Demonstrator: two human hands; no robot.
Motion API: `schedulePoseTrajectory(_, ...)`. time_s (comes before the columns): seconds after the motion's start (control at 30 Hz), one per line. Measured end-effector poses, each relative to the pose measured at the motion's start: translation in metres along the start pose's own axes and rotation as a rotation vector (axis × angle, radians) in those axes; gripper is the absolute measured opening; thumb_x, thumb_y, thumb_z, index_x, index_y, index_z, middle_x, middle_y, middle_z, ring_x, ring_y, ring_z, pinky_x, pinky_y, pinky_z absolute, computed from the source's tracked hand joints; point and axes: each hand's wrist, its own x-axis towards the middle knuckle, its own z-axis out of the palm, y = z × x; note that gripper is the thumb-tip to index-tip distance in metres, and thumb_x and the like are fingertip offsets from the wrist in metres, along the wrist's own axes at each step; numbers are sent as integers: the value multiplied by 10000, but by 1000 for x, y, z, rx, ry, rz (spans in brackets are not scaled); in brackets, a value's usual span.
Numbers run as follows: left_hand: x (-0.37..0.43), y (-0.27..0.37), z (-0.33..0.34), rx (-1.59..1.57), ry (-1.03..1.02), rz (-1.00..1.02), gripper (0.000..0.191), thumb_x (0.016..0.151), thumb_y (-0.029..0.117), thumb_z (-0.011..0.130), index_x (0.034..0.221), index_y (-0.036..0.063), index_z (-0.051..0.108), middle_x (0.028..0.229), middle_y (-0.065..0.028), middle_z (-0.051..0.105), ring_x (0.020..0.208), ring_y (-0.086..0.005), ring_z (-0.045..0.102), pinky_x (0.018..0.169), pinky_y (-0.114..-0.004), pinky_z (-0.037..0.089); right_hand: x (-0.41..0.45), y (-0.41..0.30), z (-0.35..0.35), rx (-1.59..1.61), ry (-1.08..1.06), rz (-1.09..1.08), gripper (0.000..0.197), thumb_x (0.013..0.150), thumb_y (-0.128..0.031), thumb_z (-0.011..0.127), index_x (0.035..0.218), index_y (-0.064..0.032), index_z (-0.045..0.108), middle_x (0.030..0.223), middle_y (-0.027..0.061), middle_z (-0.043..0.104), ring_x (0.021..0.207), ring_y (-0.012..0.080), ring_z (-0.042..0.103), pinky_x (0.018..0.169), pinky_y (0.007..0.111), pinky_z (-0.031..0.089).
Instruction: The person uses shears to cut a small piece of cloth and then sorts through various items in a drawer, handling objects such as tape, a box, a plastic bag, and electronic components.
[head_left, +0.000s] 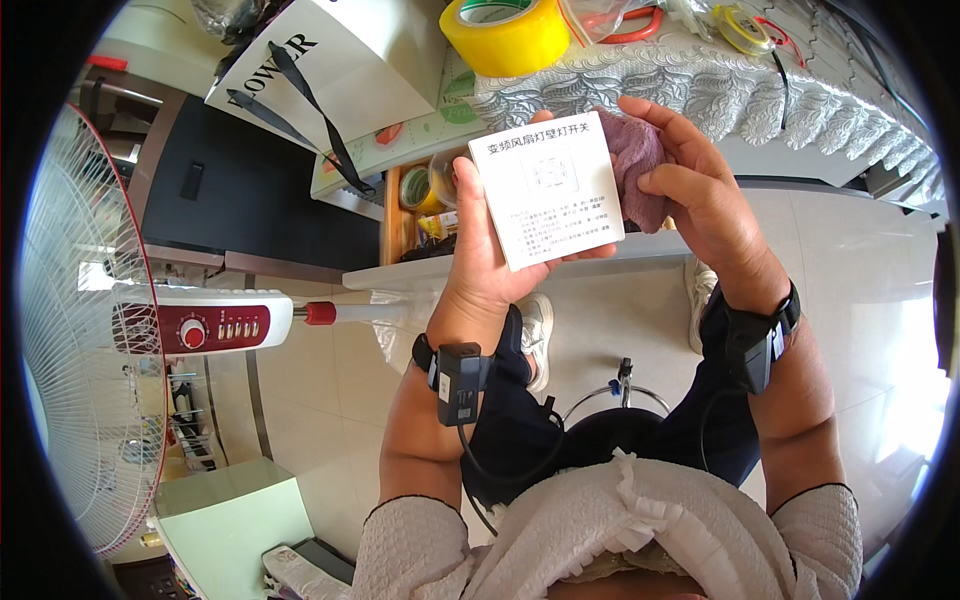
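A flat white box (562, 202) bearing printed writing and a small drawing rests in my left hand (487, 240), its printed face turned up toward me. My thumb lies along the box's left edge, and fingertips show past its top and lower right. My right hand (701, 187) pinches a bunched purple cloth (637, 169) between thumb and fingers. That cloth meets the box's right edge; whether it presses on the box I cannot tell. Below both hands an open drawer (427, 259) holds tape rolls (420, 187) and other small items.
A white paper bag (352, 67) with black ribbon handles, a yellow tape roll (506, 34) and a tape measure (742, 30) lie on the table with a silver lace cloth (675, 86). An electric fan (202, 322) stands at left, near a pale green cabinet (232, 517).
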Motion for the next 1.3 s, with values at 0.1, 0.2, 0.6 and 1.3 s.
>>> schedulePoseTrajectory(0.1,1,-1,-3,-41,-23,-6,872,804,798,300,1469,240,224,1424,-275,335,1221,-457,456,808,-647,491,0,3,-6,-80,-28,31,548,799,7,514,1339,21,424,1141,121,569,1052,189,557,884,292,468)
schedulePoseTrajectory(0.2,1,0,-4,-58,-30,-3,873,804,799,295,1472,242,216,1430,-282,321,1238,-450,441,810,-646,490,1,12,-9,-103,-31,79,490,841,-39,530,1321,26,456,1051,112,605,932,167,596,808,274,489)
schedulePoseTrajectory(0.6,0,1,-1,-71,-106,33,863,813,789,291,1469,234,217,1404,-300,346,1238,-456,434,726,-621,528,-4,13,-9,-41,-248,324,419,930,-278,539,1266,-27,534,889,32,628,703,91,559,620,209,441)
schedulePoseTrajectory(1.3,0,1,-2,78,-25,43,885,805,798,296,1471,222,219,1422,-256,354,1221,-421,470,737,-611,533,-8,12,0,-185,-127,168,352,945,-212,514,1201,27,553,675,36,580,544,84,504,510,209,409)
